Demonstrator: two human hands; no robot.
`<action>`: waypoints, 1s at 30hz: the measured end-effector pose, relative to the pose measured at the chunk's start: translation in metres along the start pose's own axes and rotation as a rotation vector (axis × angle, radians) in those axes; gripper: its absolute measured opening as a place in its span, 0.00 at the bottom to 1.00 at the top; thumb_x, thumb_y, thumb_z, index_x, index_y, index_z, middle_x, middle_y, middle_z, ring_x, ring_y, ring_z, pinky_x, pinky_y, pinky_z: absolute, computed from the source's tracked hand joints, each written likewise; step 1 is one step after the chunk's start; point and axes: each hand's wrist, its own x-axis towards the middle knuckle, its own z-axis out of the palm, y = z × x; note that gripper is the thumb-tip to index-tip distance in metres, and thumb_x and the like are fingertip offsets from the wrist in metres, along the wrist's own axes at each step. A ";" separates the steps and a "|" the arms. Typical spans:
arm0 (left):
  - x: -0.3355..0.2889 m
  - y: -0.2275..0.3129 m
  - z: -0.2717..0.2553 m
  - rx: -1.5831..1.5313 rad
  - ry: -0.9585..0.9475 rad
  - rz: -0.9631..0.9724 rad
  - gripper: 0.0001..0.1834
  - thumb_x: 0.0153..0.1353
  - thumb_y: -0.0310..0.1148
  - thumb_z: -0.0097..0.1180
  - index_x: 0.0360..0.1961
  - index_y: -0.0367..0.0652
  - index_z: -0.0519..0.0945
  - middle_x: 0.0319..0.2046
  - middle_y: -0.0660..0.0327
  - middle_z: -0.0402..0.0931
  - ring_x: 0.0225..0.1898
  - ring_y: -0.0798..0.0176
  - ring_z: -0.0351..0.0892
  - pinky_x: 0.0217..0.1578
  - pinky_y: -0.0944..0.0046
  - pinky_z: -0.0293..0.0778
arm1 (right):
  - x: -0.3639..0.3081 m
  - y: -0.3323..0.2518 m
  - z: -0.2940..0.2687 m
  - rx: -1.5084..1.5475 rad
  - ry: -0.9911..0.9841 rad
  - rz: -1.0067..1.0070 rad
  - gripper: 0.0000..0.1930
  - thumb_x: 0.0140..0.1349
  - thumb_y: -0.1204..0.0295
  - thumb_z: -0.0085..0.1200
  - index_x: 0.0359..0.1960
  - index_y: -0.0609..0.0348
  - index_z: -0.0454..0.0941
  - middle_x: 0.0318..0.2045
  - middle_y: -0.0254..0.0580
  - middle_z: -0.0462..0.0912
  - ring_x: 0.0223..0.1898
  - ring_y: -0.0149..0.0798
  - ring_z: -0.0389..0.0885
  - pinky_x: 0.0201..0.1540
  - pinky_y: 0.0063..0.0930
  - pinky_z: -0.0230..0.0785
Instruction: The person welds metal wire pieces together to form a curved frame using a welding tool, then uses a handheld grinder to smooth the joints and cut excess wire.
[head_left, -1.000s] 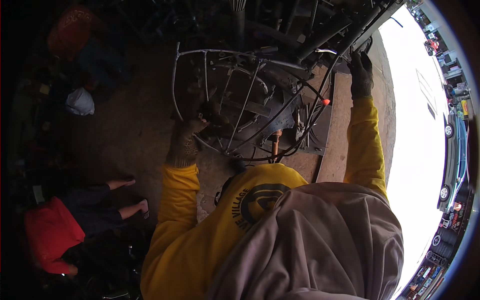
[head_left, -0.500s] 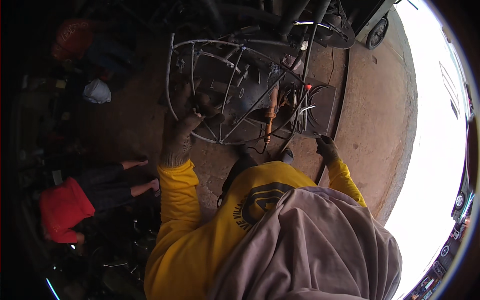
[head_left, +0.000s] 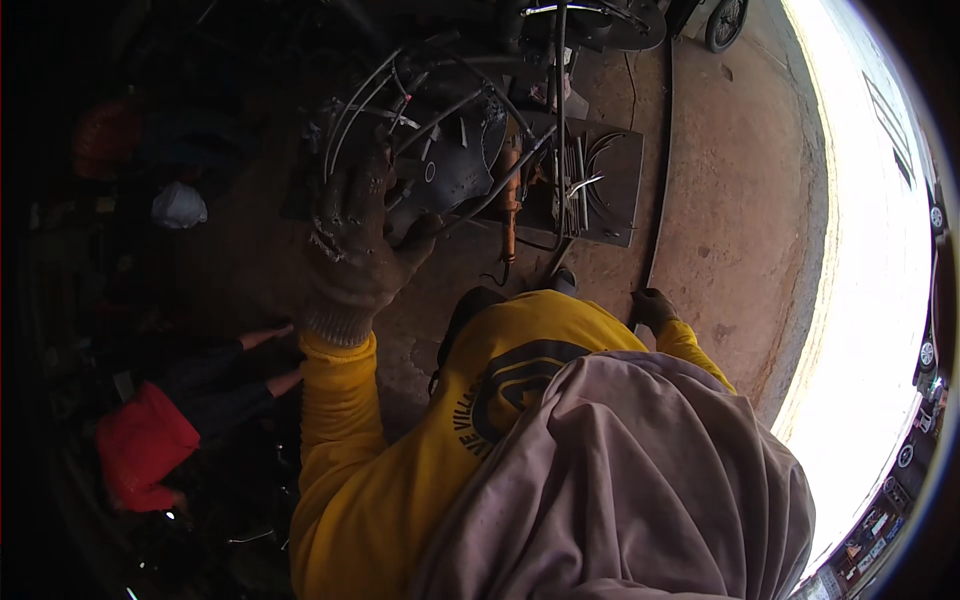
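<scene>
My left hand (head_left: 360, 235), in a dirty knit work glove, is at the left side of a welded frame of thin bent metal rods (head_left: 440, 122). Its thumb stands out from the long fingers, and a rod runs in at the thumb. The hand appears to bear the frame, which is tilted above a dark metal table (head_left: 622, 190); the exact grip is hidden behind the hand. Lower right, my right hand (head_left: 655, 310) hangs beside my body with its fingers closed. Whatever is inside it is too dark and small to make out.
An orange corded tool (head_left: 510, 205) lies on the table beside several thin metal rods (head_left: 578, 185). A long dark bar (head_left: 662, 150) crosses the floor on the right. A person in a red shirt (head_left: 148, 445) is at the lower left, and a wheel (head_left: 726, 24) stands far right.
My left hand has come up closer to the view, and the frame has tilted and shifted with it. My right hand is slightly lower. The view has shifted a little.
</scene>
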 end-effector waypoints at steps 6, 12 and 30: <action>-0.013 -0.028 -0.005 0.251 0.002 0.163 0.44 0.56 0.54 0.69 0.67 0.37 0.71 0.57 0.54 0.76 0.48 0.55 0.79 0.46 0.57 0.82 | -0.010 -0.056 0.025 -0.007 0.026 -0.082 0.28 0.65 0.53 0.61 0.57 0.63 0.79 0.31 0.41 0.83 0.27 0.36 0.79 0.31 0.33 0.76; -0.017 -0.088 -0.009 0.294 0.000 0.293 0.48 0.56 0.60 0.67 0.68 0.35 0.70 0.62 0.56 0.75 0.54 0.52 0.77 0.51 0.56 0.82 | -0.023 -0.061 0.084 0.086 0.127 -0.054 0.27 0.65 0.54 0.60 0.56 0.63 0.80 0.31 0.41 0.84 0.26 0.35 0.81 0.31 0.32 0.76; -0.008 -0.147 0.031 0.537 -0.238 0.622 0.35 0.60 0.34 0.57 0.70 0.42 0.66 0.41 0.61 0.74 0.36 0.62 0.78 0.37 0.62 0.78 | -0.140 -0.069 0.214 -0.147 0.200 0.081 0.26 0.63 0.50 0.53 0.53 0.57 0.85 0.53 0.52 0.85 0.54 0.48 0.84 0.58 0.36 0.72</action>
